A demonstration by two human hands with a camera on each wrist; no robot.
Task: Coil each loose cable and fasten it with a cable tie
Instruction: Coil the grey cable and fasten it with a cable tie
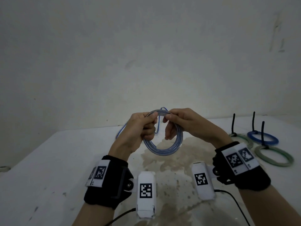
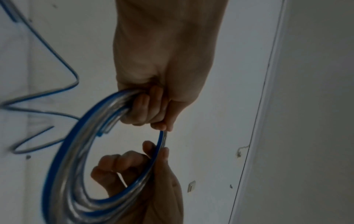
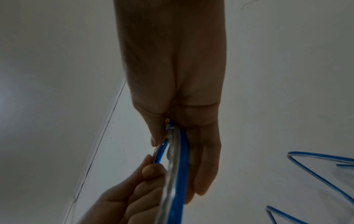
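I hold a clear cable with a blue stripe (image 1: 164, 150), wound into a coil of several turns, up in the air above the white table (image 1: 48, 160). My left hand (image 1: 145, 126) grips the coil's top left with its fingers curled round the bundle (image 2: 114, 109). My right hand (image 1: 172, 123) pinches the top strand (image 3: 172, 145) between thumb and fingers, close beside the left. The loose tail of the cable (image 1: 121, 129) trails behind my left hand and lies in kinks on the table (image 2: 47, 94).
Three coiled cables lie at the table's right: a pale one (image 1: 242, 139), a blue one (image 1: 263, 139) and a green one (image 1: 275, 156), each bound with a black cable tie whose tail stands up (image 1: 262, 132). A brownish stain (image 1: 171, 162) marks the table's middle. A wall stands behind.
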